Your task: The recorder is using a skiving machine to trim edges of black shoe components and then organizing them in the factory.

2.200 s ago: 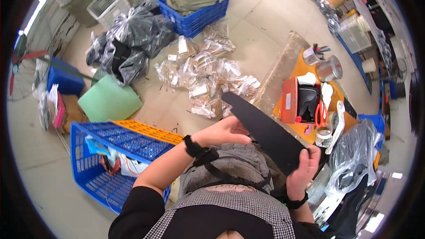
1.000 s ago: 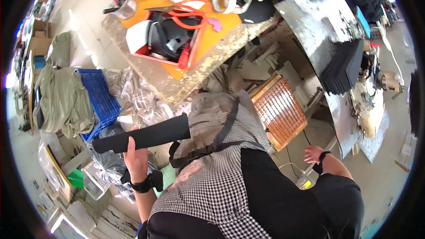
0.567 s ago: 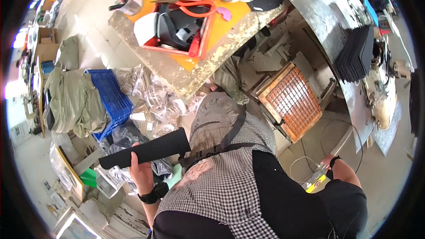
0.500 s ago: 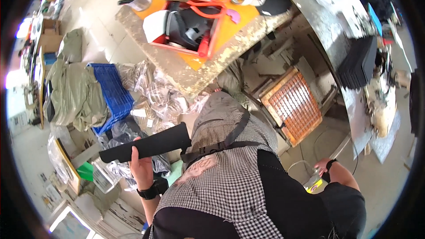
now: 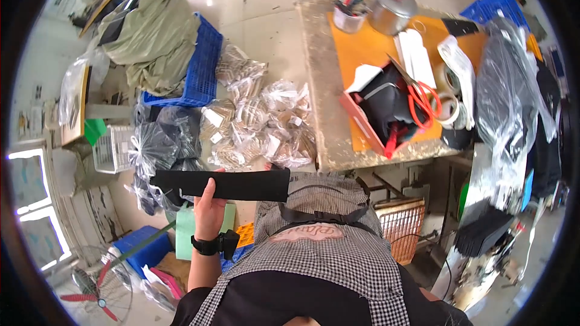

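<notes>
My left hand (image 5: 208,212) is closed on a long, flat black strip (image 5: 254,185), its thumb lying over the front face. The strip lies level in front of me, reaching from above the bagged bundles to the waist of my checked apron (image 5: 320,259). What it is made of I cannot tell for sure; it looks like dark fabric or foam. My right hand is out of sight, and only a bit of that arm shows at the lower right edge.
Ahead stands a worn table (image 5: 326,84) with a red box (image 5: 368,127), orange-handled scissors (image 5: 423,105), tape rolls (image 5: 448,108) and a metal canister (image 5: 393,9). Clear bags of bundles (image 5: 260,121) lie left of it, beside a blue crate (image 5: 208,63). Black sheets (image 5: 483,232) are stacked right.
The view has swung left and the table now appears farther right. My right hand, earlier low at the right by a yellow-labelled object, has left the view. The left still holds the black strip.
</notes>
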Tool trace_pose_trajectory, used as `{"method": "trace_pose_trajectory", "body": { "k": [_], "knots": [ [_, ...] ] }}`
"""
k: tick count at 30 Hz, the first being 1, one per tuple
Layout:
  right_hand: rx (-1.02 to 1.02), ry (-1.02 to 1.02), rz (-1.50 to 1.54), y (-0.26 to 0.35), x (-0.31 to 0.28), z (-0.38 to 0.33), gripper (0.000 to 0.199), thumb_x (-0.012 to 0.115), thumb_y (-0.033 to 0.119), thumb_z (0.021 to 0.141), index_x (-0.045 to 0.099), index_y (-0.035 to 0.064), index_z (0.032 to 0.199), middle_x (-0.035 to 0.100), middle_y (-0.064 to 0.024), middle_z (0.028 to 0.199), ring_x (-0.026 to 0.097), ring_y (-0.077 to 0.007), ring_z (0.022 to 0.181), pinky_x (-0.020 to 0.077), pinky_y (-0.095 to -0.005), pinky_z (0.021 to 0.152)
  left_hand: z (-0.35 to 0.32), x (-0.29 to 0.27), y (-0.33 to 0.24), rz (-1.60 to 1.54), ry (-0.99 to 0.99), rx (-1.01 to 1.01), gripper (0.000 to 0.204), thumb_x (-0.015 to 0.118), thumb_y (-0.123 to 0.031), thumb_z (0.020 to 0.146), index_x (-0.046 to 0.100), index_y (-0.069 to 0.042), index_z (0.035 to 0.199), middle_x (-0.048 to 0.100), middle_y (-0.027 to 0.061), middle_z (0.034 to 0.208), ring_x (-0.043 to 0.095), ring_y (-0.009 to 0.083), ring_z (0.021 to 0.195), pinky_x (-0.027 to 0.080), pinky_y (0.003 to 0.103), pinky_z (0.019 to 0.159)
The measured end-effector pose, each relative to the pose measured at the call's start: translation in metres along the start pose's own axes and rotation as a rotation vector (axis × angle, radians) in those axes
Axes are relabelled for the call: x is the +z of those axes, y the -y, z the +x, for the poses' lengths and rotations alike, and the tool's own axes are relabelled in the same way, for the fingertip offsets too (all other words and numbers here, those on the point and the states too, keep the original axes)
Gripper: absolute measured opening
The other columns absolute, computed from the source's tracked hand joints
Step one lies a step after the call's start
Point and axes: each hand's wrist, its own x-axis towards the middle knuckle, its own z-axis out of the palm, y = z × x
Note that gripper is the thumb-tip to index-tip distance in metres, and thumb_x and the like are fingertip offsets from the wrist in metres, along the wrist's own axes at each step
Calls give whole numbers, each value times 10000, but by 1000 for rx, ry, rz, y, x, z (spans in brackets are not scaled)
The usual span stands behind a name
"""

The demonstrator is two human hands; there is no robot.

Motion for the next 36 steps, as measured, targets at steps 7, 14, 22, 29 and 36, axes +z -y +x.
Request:
{"method": "trace_pose_trajectory", "body": {
  "k": [7,14,22,29,36],
  "knots": [
    [-25,-204,-176,94,-47,-61,535,657,409,823,545,88,1237,683,-192,927,686,-269,872,534,-423,667,37,-48,-38,-95,-33,58,262,476,-136,988,546,6,1196,601,127,1184,590,210,1071,475,359,942],
    [-50,-377,-322,203,-46,-107,485,629,398,830,560,91,1199,685,-182,927,684,-274,871,532,-428,669,77,-126,-110,-96,-67,83,251,500,-125,977,569,12,1176,631,97,1134,606,181,1020,476,327,918],
    [-105,-616,-475,319,-78,-175,432,597,385,838,576,94,1156,687,-171,927,681,-280,870,529,-432,671,120,-171,-181,-93,-167,180,194,516,-92,961,586,-10,1123,646,85,1060,626,175,929,501,308,835],
    [-163,-837,-616,432,-150,-264,391,569,374,845,591,96,1119,690,-162,926,678,-285,870,527,-436,673,177,-178,-197,-119,-175,175,200,539,-109,952,582,-9,1120,636,88,1077,613,180,960,479,324,877],
    [-252,-1072,-722,564,-277,-390,356,541,363,851,605,99,1081,692,-152,926,676,-290,869,525,-441,675,325,-107,-238,-143,-109,224,180,554,-92,935,587,-11,1092,646,90,1053,610,178,943,473,320,864]
  ]
}}
